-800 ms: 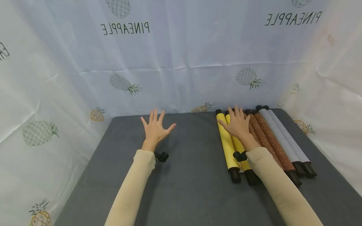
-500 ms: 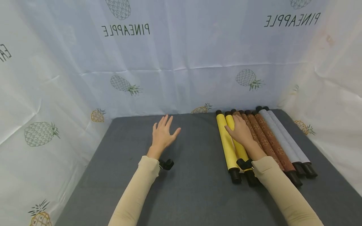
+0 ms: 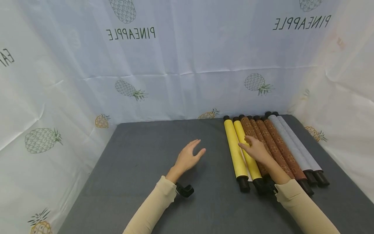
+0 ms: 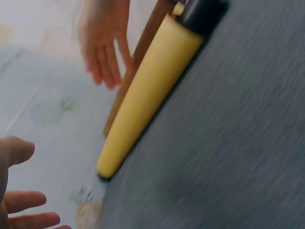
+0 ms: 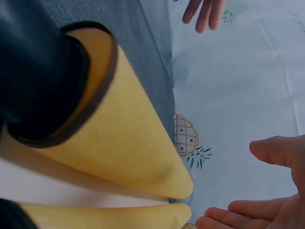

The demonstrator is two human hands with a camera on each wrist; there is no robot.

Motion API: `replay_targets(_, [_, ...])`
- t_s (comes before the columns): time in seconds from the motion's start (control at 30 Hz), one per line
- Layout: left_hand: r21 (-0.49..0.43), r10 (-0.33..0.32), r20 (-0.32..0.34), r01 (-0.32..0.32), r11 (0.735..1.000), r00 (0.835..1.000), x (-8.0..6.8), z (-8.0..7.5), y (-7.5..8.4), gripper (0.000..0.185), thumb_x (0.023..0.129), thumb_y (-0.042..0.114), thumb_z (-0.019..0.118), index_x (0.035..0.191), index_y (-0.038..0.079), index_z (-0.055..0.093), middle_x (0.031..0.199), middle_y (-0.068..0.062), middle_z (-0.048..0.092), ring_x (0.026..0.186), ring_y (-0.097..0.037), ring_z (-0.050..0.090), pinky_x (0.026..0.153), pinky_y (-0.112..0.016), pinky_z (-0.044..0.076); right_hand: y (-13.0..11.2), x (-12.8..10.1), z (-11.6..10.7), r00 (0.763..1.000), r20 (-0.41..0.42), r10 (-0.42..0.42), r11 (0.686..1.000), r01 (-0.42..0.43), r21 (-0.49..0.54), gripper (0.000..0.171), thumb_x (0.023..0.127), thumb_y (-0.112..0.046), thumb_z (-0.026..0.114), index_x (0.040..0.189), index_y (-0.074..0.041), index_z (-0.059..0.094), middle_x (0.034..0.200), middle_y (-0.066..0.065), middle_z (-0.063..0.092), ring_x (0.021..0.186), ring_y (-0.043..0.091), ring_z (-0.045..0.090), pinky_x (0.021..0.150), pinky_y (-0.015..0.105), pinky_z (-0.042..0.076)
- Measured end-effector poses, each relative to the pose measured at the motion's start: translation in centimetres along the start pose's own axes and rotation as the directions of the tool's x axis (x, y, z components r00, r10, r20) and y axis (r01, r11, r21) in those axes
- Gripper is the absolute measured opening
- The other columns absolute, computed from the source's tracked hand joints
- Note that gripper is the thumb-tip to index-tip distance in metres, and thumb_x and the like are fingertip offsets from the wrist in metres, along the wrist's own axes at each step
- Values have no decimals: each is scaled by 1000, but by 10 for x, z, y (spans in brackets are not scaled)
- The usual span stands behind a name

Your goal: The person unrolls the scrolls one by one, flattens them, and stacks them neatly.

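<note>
A hand scroll with two yellow rolls (image 3: 235,148) and black end knobs lies on the right half of the table, a pale strip showing between its rolls. Beside it are several brown patterned scroll rolls (image 3: 279,152), then two grey scroll rolls (image 3: 295,144). My right hand (image 3: 257,150) hovers over the right yellow roll and the nearest brown ones, fingers relaxed, holding nothing. My left hand (image 3: 187,159) is in the air left of the yellow scroll, thumb apart from the fingers, with nothing in it. In the left wrist view the yellow roll (image 4: 152,90) lies between both hands.
The dark grey table (image 3: 140,169) extends left and in front of the scrolls. A white curtain printed with pineapples (image 3: 187,48) hangs behind the table and along both sides. Each wrist wears a small black camera (image 3: 184,190).
Both hands have drawn back toward the person from the far side of the table. The left hand has also shifted right, the right hand slightly right, and their spread fingers have come closer together.
</note>
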State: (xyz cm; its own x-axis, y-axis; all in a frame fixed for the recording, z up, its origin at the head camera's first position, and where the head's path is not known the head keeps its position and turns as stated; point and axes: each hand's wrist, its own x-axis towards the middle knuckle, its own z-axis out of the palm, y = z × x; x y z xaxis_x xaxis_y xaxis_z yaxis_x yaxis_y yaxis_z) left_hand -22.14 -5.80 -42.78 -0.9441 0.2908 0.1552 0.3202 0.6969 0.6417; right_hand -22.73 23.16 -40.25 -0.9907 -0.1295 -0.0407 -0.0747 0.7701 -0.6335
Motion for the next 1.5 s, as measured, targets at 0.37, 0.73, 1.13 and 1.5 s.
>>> replay_targets(0.37, [-276,30,166,17,961,986,-14,48,27,48,99,34,51,138,6,51,139,-12,57,127,-28,56,101,-42,49,6,-21,-1,985,119,125,979,-142,149,69,103,-33,40,148,14,18,151,38,23,138,54,27,107,62,34])
replay_targets(0.73, [-625,-130,372,352,697,919,-3,93,56,43,96,18,56,133,-4,52,126,-22,63,113,-30,65,91,-34,56,5,-21,0,961,180,212,863,-270,427,62,104,-19,31,149,14,2,156,36,0,146,52,3,118,62,16])
replay_targets(1.13, [-594,-319,349,471,652,881,10,103,78,33,83,16,72,108,-5,70,103,-12,72,83,-13,69,78,-29,58,4,-22,1,952,196,235,763,-306,570,63,103,-17,31,149,13,1,158,34,-3,147,48,7,119,59,16])
replay_targets(1.5, [-616,-428,353,550,563,832,8,105,86,30,82,17,75,107,4,69,101,-9,71,88,-22,74,83,-36,56,7,-27,5,951,204,230,719,-308,623,64,103,-19,34,150,10,4,160,29,-2,149,45,4,122,55,12])
